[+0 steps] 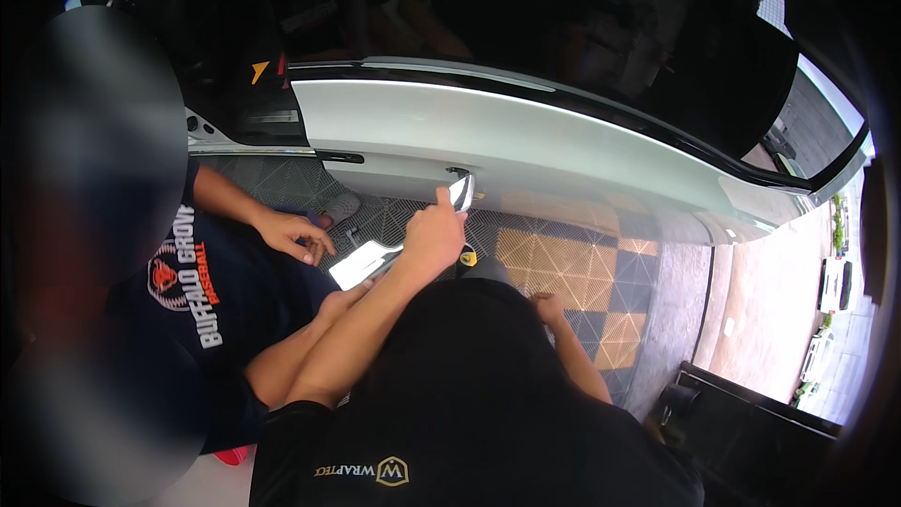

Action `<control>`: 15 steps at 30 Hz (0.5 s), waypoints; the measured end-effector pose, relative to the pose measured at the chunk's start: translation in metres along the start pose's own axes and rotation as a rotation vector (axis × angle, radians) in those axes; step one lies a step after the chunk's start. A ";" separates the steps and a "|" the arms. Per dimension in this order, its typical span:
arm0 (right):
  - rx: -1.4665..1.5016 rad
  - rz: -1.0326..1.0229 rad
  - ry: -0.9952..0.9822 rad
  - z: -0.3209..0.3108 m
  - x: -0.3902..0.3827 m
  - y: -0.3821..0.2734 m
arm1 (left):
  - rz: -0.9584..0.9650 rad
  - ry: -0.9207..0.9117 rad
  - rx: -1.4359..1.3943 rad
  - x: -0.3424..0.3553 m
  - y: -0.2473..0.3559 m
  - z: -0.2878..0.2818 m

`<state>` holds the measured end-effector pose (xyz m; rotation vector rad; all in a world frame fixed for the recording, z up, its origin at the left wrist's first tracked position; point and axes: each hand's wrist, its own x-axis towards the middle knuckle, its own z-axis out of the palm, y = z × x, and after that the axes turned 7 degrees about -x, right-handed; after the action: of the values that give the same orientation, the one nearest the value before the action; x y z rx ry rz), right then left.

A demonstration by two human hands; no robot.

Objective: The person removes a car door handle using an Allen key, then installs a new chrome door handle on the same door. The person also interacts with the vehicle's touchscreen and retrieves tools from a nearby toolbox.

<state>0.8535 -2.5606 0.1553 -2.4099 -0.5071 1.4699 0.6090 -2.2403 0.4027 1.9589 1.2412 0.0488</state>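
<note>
My left hand [436,235] reaches up to the silver car door and is closed around a shiny chrome door handle [463,193], which sits against the door panel [404,122]. Beside the handle's upper end a small dark fitting [457,170] shows on the panel. Down by my knee, my right hand [545,306] has its fingers curled; whatever they may hold is hidden. At my left, a co-worker's lower hand [349,302] holds a shiny, pale, elongated piece [358,265], partly covered by my forearm. The co-worker's other hand [302,235] hovers near it with fingers loosely bent.
A co-worker in a dark printed shirt [225,291] sits close on my left. Dark and orange grid tiles [563,268] cover the floor below the door. A black box-like object [741,413] stands at the lower right. Parked cars [835,284] appear outside.
</note>
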 end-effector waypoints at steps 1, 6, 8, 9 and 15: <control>-0.014 0.032 0.008 0.000 0.000 -0.002 | 0.002 -0.011 -0.019 -0.001 0.001 0.004; -0.057 -0.027 -0.004 0.002 0.005 -0.011 | 0.050 -0.112 0.036 -0.007 -0.016 0.005; -0.066 -0.049 0.002 0.002 0.005 -0.015 | 0.091 -0.093 0.006 -0.010 -0.023 0.003; -0.058 -0.061 0.001 0.002 0.005 -0.018 | 0.095 -0.083 0.001 -0.011 -0.025 0.002; -0.052 -0.020 -0.056 -0.009 -0.012 -0.046 | 0.093 -0.041 -0.028 -0.025 -0.025 0.006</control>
<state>0.8497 -2.5242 0.1876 -2.4014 -0.5882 1.5379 0.5803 -2.2582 0.3916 1.9829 1.1169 0.0729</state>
